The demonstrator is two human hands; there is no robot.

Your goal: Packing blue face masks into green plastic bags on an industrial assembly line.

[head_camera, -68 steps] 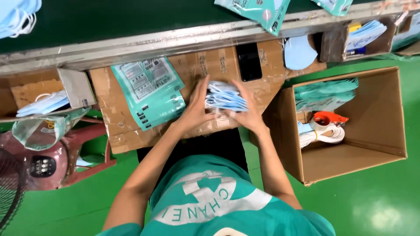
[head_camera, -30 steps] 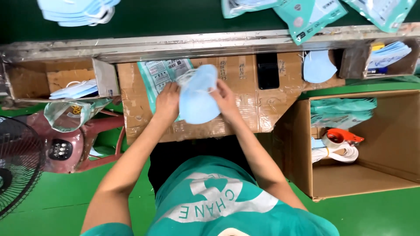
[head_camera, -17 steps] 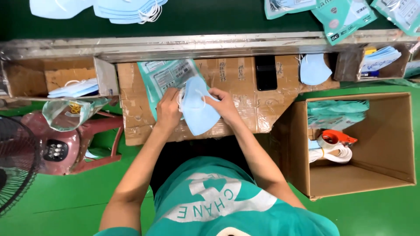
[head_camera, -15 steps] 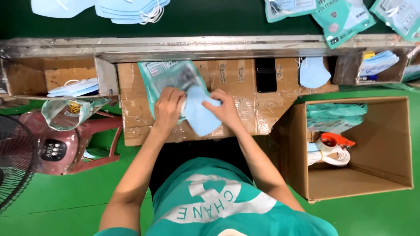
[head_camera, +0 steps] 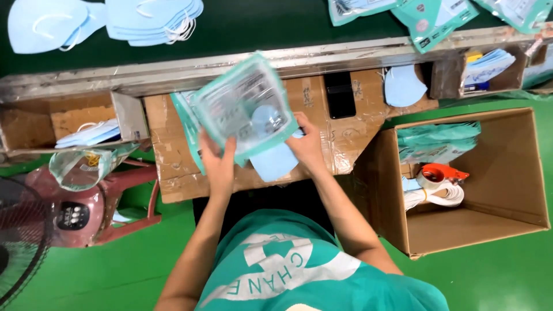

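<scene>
I see my left hand [head_camera: 218, 164] with its grip clamped on the lower left edge of a clear pouch with teal borders [head_camera: 245, 106], held tilted above the cardboard-covered desk [head_camera: 173, 124]. My right hand [head_camera: 307, 144] has its grip closed on the stack of pale blue masks [head_camera: 275, 158], which sits partway inside the pouch; the lower end of the stack sticks out just below the pouch's bottom edge, between my two grips. One mask shows through the clear film above my right grip.

Beyond my right grip a black phone [head_camera: 340, 95] lies flat on the desk, and further right a single blue mask [head_camera: 403, 85] rests near the metal rail [head_camera: 345, 55]. Past the rail, more blue masks [head_camera: 152, 20] and teal pouches [head_camera: 429, 17] lie on the dark green belt. To the right of my right grip stands an open cardboard box [head_camera: 495, 190] holding filled teal packs [head_camera: 438, 138] and an orange tape dispenser [head_camera: 440, 173]. To the left of my left grip I see a red stool [head_camera: 86, 201] and a small open carton with masks [head_camera: 89, 132].
</scene>
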